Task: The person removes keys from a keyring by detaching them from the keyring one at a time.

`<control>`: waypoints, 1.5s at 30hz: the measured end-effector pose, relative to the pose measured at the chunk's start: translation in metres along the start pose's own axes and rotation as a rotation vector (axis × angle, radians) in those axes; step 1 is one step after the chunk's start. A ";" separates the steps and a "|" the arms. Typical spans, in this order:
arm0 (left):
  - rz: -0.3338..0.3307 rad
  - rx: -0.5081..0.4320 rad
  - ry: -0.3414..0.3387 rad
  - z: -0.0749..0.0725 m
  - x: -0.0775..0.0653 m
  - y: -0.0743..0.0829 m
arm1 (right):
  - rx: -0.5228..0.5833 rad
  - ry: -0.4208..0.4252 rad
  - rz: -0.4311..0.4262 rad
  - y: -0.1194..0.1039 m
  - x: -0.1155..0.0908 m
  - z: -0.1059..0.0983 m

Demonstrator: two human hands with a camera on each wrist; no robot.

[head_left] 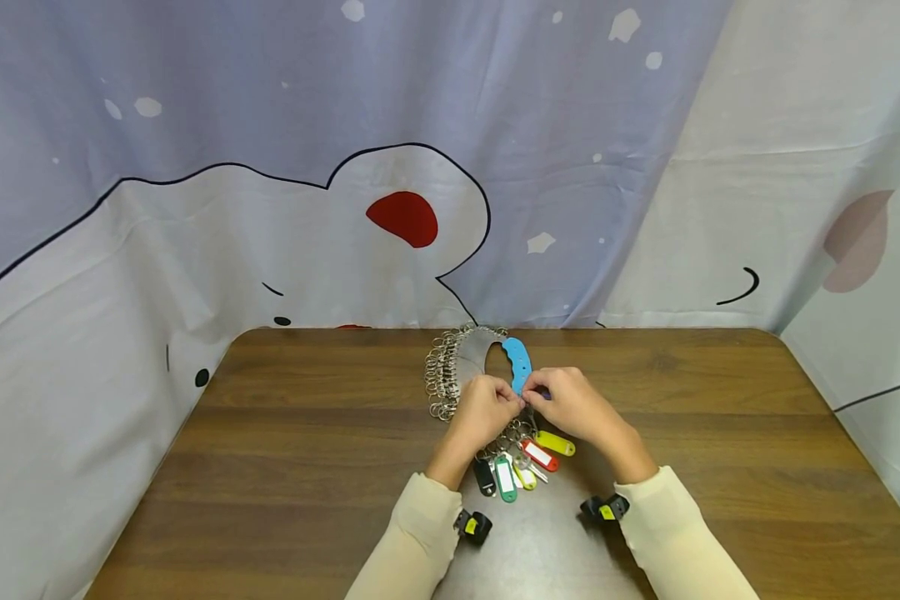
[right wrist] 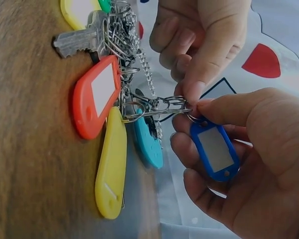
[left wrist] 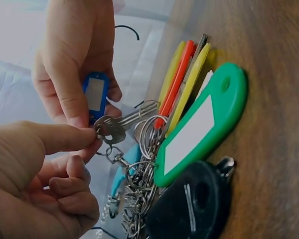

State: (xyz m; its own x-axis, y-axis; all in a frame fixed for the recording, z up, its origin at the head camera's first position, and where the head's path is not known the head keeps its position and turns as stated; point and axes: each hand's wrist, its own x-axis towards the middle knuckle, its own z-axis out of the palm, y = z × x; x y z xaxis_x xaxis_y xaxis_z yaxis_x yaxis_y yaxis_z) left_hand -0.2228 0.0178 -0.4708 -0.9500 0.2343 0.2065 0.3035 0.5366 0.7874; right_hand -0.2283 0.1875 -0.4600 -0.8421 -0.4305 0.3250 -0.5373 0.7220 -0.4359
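My left hand (head_left: 486,410) and right hand (head_left: 570,402) meet above a large key holder. It has a curved grey metal plate (head_left: 471,354), a light-blue grip (head_left: 519,362) and rows of small clasps and rings (head_left: 441,375) along its edge. Thumb and finger of my right hand pinch the ring of a blue key tag (right wrist: 215,152), which hangs against the curled fingers. A silver key (left wrist: 111,130) dangles by that ring. My left hand pinches the same small ring where it meets a metal clasp (right wrist: 172,103); the fingertips hide the exact join.
On the wooden table (head_left: 307,500) below the hands lie yellow (head_left: 555,443), red (head_left: 540,456), green (head_left: 506,479) and black (head_left: 484,477) key tags, with keys among them. A patterned curtain (head_left: 270,242) hangs behind the table's far edge.
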 end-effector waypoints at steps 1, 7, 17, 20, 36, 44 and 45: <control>0.004 0.010 0.008 0.000 0.000 0.000 | -0.001 0.000 -0.004 0.000 0.000 0.000; 0.047 0.033 0.034 0.001 0.000 -0.003 | 0.002 -0.019 -0.011 -0.001 0.000 0.000; 0.118 0.041 0.038 -0.002 0.001 -0.004 | -0.012 0.004 -0.035 -0.001 0.000 0.003; 0.129 0.041 0.028 -0.002 0.001 -0.005 | -0.017 0.009 -0.030 -0.001 0.000 0.003; 0.053 0.054 -0.025 -0.004 0.001 -0.002 | 0.048 0.001 0.051 -0.001 0.000 0.003; 0.014 0.038 0.030 -0.002 0.001 -0.001 | 0.032 0.012 0.017 -0.001 0.001 0.004; 0.020 0.038 0.034 -0.002 0.001 -0.001 | 0.031 0.011 0.016 -0.001 0.001 0.004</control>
State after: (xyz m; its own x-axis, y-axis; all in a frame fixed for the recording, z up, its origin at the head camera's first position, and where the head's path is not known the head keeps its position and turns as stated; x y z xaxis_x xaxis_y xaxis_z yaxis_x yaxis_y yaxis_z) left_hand -0.2242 0.0163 -0.4704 -0.9453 0.2178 0.2427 0.3248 0.5627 0.7602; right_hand -0.2285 0.1846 -0.4626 -0.8499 -0.4132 0.3270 -0.5254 0.7115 -0.4666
